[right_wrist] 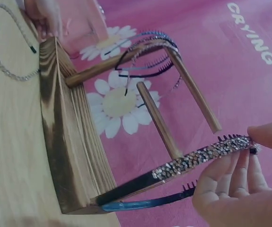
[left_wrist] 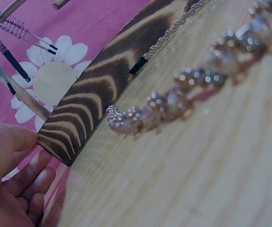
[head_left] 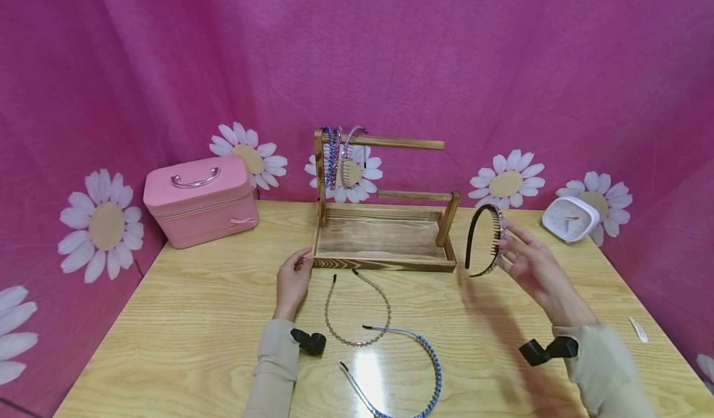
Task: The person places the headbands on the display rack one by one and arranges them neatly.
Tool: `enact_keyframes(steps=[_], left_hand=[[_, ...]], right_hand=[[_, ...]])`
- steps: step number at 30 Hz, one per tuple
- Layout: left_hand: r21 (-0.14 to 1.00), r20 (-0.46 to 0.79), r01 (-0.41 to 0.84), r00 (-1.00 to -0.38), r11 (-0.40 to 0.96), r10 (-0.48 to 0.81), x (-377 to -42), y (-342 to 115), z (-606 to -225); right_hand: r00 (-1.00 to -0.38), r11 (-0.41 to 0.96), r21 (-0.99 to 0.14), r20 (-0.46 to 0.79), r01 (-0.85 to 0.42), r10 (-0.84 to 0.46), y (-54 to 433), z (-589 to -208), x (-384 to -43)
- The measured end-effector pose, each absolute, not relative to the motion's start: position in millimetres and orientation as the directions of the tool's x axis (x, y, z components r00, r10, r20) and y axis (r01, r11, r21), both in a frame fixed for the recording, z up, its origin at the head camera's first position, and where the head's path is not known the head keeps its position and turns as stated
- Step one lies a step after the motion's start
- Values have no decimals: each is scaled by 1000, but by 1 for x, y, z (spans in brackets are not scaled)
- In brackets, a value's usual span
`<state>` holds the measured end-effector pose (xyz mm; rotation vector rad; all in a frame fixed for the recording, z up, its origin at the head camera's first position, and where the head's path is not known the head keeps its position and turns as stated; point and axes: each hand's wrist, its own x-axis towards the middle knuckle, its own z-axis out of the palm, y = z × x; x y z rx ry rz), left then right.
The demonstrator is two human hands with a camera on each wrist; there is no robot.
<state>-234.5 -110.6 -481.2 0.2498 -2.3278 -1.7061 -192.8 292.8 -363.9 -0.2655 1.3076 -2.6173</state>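
Note:
My right hand [head_left: 532, 269] pinches a dark toothed headband [right_wrist: 199, 158] covered with glittering stones, its ends hanging free. It is in the air, right of a wooden rack [head_left: 385, 263] with a tray base and two bars. At the rack's front left corner, my left hand [head_left: 294, 281] grips the wood with thumb and finger; the remaining fingers are loosely curled, as the left wrist view shows. Several headbands [head_left: 336, 157], blue, purple and pale pink, hang together at the upper bar's left end. The lower bar [head_left: 415, 195] bears none.
On the table before the rack lie a beaded headband [head_left: 357, 345] and a blue headband [head_left: 437, 368]. A pink case [head_left: 201, 201] stands at the back left. A white clock [head_left: 570, 219] is at the back right, a white hair clip [head_left: 638, 329] near the right edge.

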Motion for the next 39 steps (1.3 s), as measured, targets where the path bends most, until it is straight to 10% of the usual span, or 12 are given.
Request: enact_keyframes(steps=[39], left_hand=[[949, 112, 5, -940, 316, -321, -238, -110, -483]], right_hand=[[-996, -467, -881, 85, -73, -6, 235, -308, -317]])
